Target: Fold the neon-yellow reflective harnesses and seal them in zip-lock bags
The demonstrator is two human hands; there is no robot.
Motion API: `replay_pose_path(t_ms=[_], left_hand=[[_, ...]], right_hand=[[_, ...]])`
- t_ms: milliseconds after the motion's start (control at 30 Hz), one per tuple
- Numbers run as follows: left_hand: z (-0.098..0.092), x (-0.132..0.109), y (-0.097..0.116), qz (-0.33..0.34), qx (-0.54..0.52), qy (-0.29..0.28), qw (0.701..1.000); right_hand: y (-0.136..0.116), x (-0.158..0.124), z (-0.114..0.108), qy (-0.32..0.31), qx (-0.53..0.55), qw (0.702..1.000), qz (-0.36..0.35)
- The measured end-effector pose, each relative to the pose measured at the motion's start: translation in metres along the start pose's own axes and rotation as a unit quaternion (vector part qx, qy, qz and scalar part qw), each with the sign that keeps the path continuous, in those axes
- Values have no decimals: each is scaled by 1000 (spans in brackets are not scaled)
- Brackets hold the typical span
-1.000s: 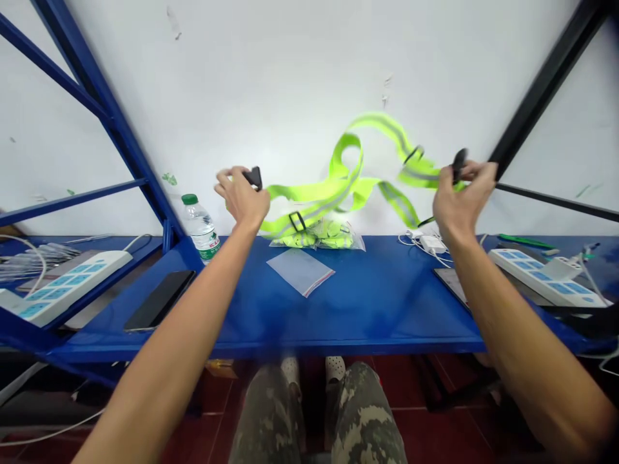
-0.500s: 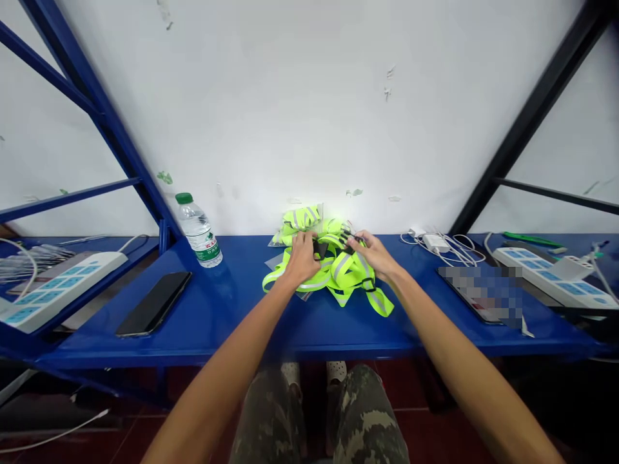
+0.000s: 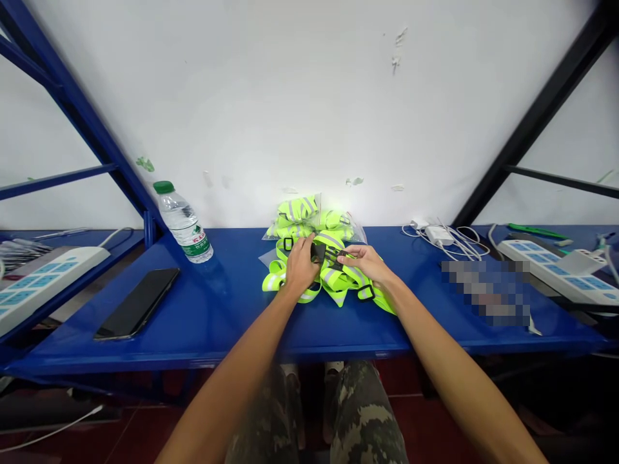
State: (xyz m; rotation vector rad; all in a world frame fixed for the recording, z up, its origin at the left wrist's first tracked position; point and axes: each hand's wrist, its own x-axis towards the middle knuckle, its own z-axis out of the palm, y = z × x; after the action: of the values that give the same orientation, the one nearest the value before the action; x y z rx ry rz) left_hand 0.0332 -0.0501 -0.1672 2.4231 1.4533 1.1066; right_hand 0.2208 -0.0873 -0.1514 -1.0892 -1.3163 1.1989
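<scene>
A tangle of neon-yellow reflective straps (image 3: pixel 341 280) with grey stripes and black adjusters lies on the blue table in front of me. My left hand (image 3: pixel 302 265) is closed around one black half of a side-release buckle (image 3: pixel 318 252). Pinched in my right hand (image 3: pixel 368 264) is the pronged black half (image 3: pixel 334 255), its tip right at the left-hand piece. Whether the two halves have locked together I cannot tell. Behind the straps, clear plastic bags (image 3: pixel 296 212) hold more folded yellow straps against the wall.
A water bottle (image 3: pixel 186 225) with a green cap and a black phone (image 3: pixel 138 303) stand to the left on the blue table (image 3: pixel 232 322). White charger cables (image 3: pixel 447 238) and a blurred-out flat item (image 3: pixel 488 291) lie right. Power strips (image 3: pixel 561 270) sit beyond both frame posts.
My right hand has moved left and slightly down, bringing the pronged buckle half up to the piece in my left hand. The view has also tilted and shifted a little.
</scene>
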Motion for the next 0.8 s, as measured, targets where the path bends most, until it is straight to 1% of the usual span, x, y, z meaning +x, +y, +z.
replay_pose_path(t_ms=[133,333,400,500,567,600,667,733,767,800], left_hand=[[-2,-2,0,23,10,7,1000],[0,-4,1,86,21,18,996],[0,-7,5,102,14,4,995],[-4,-9,10,124,-2,-50,991],[-14,-4,11,128,-13,-102,986],[-22,1,11,122,-15,-131,984],[-45,16,11,97,-13,-198,975],[-71,33,12,80,-32,-285,955],[-84,42,14,80,-44,-316,945],[-96,50,16,86,-47,-329,939]], right_hand=[[2,1,-1,-4,-11,1000,2],[3,0,-2,-8,-38,999,2],[3,0,-1,-14,-43,999,-3],[5,0,1,-21,-51,998,-16],[4,0,1,-16,-60,998,-21],[2,-1,0,-11,-66,998,-23],[-3,-1,-4,-8,-83,996,-32],[-11,-1,-11,-14,-103,993,-47],[-16,-1,-16,-18,-113,992,-55],[-22,-1,-21,-24,-126,990,-61]])
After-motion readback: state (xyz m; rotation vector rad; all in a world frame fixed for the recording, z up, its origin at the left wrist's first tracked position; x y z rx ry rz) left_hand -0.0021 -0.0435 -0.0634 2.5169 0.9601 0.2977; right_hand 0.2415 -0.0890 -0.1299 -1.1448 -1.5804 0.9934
